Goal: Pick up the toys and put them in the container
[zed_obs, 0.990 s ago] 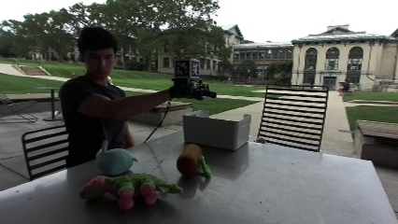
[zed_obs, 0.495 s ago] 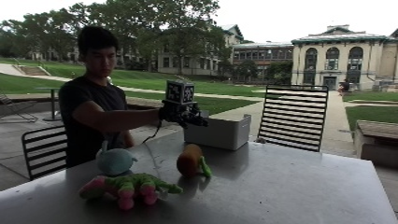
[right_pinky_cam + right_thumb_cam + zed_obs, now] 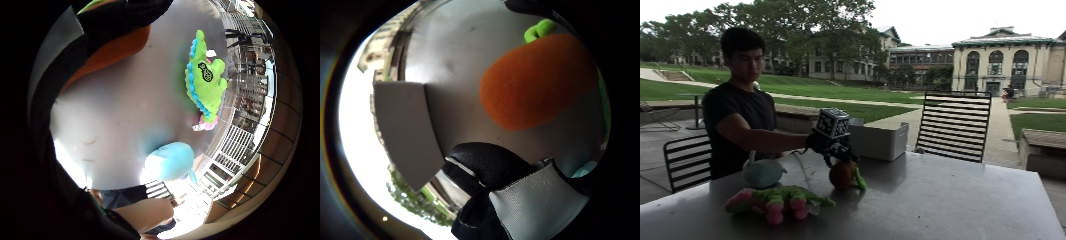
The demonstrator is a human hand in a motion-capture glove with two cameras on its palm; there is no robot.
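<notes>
Item one, the gloved right hand [image 3: 830, 145]: we record it low over the desk [image 3: 939, 200], directly above the orange carrot toy [image 3: 842, 175]. Its fingers point down at the toy's top; we cannot tell whether they are closed on the toy or only just above it. In the thumb side palm view the carrot toy [image 3: 540, 82] fills much of the picture, green leaf tip showing, with a black fingertip [image 3: 485, 162] just beside it, so we list the toy as close under the palm.

Item two, the carrot toy: standing on the desk, green leaves trailing down one side, between the person and the grey container [image 3: 878, 140].

Item three, the container: an open grey box at the far edge of the desk, just behind the hand and apart from the carrot toy. The thumb side palm view shows its grey wall [image 3: 407, 132] near the toy.

Item four, a pale blue round toy [image 3: 763, 172]: on the desk beside the carrot toy, nearer the person.

Item five, a green and pink plush toy [image 3: 776, 202]: lying flat at the near edge, in front of the blue toy. The little finger side palm view shows both [image 3: 205, 80] [image 3: 170, 160] on the grey surface.
</notes>
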